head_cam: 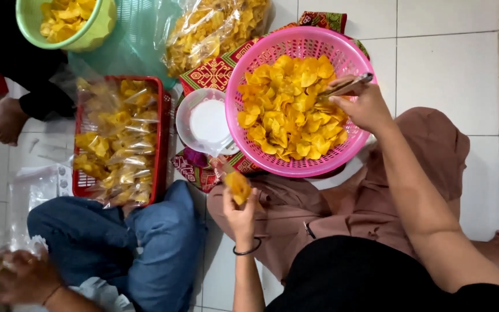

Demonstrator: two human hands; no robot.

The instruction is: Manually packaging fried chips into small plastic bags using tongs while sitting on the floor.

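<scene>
My right hand [363, 106] grips metal tongs [346, 86] over the right rim of a pink basket [272, 49] filled with yellow chips [287, 110]. My left hand [239, 212], with a black band at the wrist, holds a small clear bag of yellow chips [237, 186] upright below the basket, above my lap. The tongs' tips point left into the heap of chips.
A red crate [160, 144] holds several filled chip bags. A white scale dish [207, 122] sits on a patterned cloth [215, 72]. A green basket [90, 34] and a large clear sack of chips [215, 29] lie beyond. Another person in jeans [145, 242] sits left.
</scene>
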